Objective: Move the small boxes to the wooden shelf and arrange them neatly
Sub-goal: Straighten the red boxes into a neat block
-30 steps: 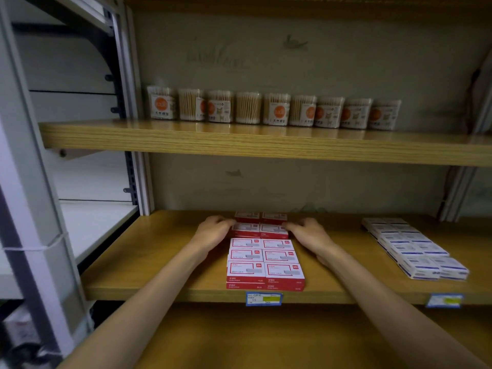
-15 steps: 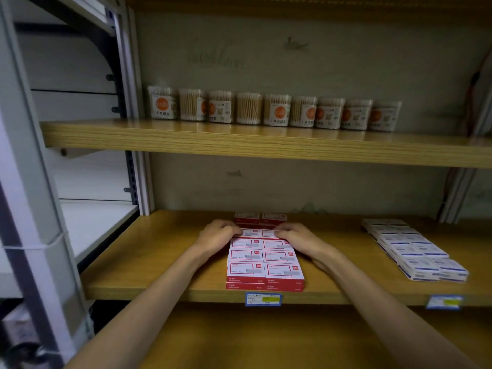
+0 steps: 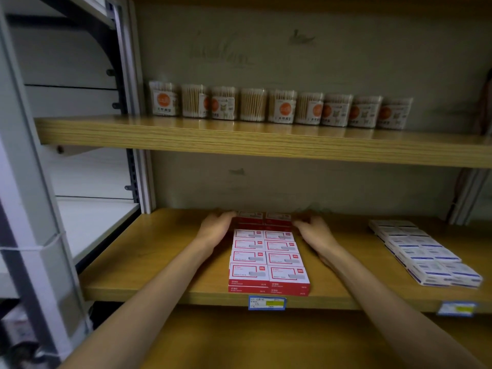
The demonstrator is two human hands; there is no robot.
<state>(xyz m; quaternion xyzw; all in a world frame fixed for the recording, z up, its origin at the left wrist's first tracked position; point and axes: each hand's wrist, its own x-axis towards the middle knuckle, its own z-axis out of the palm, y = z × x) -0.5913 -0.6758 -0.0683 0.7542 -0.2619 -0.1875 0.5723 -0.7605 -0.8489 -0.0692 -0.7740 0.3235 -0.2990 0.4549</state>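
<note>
At the far end of the wooden shelf we cup left hand and right hand against the rearmost red boxes, fingers curled round their outer sides, likely squaring them with the near rows.

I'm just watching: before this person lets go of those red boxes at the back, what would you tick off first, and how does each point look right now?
1. Left hand against the left side of the back pair of red boxes: ok.
2. Right hand against that pair's right side: ok.
3. Back pair flush with the red box rows in front: cannot tell, the hands are blurred and the join is in shadow.
4. Front rows form two straight columns up to the wooden shelf edge: ok.
5. Red boxes sit above the price tag: ok.
6. Clear gap to the blue and white boxes on the right: ok.
</note>
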